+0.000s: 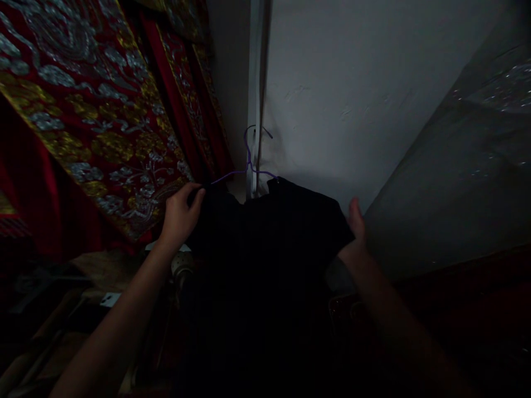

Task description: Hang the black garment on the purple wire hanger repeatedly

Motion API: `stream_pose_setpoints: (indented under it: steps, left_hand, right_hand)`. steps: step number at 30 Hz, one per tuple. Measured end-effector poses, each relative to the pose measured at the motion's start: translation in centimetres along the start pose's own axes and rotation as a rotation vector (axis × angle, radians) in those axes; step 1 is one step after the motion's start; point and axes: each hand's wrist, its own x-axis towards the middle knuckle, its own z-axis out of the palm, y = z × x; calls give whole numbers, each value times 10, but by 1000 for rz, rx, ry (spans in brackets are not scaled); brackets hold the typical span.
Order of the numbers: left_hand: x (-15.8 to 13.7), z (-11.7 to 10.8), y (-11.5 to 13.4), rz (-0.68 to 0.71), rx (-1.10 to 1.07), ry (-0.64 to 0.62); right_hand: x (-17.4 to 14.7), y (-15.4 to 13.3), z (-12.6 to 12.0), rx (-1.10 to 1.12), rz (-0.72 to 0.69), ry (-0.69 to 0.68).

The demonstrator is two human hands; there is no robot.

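Note:
A black short-sleeved garment (286, 243) hangs on a thin purple wire hanger (249, 164), whose hook is at a narrow pale vertical strip (256, 77). At the garment's left shoulder, my left hand (182, 213) is closed, thumb and fingers pinching the dark cloth near the hanger's end. My right hand (354, 235) is beside the right sleeve, its thumb stretched upward and apart from the cloth. The sleeve edge overlaps that hand, and its other fingers are mostly hidden. The garment's lower part fades into deep shadow.
Red cloth with gold and silver embroidery (112, 110) hangs at the left. A pale wall (357, 83) stands behind the hanger, with translucent plastic sheeting (464, 182) at the right. Wooden bars (53, 320) and a small white piece (110, 299) lie in the dim lower left.

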Motion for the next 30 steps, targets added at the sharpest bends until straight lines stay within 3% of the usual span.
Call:
stream_pose_setpoints:
  steps: [4, 8, 11, 13, 16, 17, 18, 21, 24, 28, 30]
  left_hand:
    - [6, 5, 2, -22, -19, 24]
    - [17, 12, 1, -50, -76, 19]
    - [20, 15, -1, -88, -160, -2]
    - [17, 16, 1, -107, -252, -20]
    - [4, 15, 11, -100, -390, -82]
    - [-1, 15, 17, -87, -432, -115]
    - [-7, 15, 24, -70, -473, -155]
    - [-21, 15, 47, -39, -580, -241]
    - [-32, 11, 74, -33, -696, -317]
    - [-42, 2, 109, 126, -877, -574]
    - [-46, -1, 118, 193, -931, -675]
  right_hand:
    - [11, -24, 2, 20, 153, -138]
    - [20, -53, 31, -16, 78, -212]
    - [5, -64, 52, -14, 62, -337]
    - [-13, -63, 61, 3, 100, -632]
    - [-36, -45, 70, -59, 206, -1278]
    - [-41, -34, 73, -148, 198, -1394]
    - [-45, -21, 76, -266, 159, -1416]
    - [-48, 22, 82, -614, -152, -1049]
    - [-47, 54, 84, -733, -445, -714]
    - [-49, 66, 84, -724, -778, -635]
    - [-49, 65, 81, -707, -860, -657]
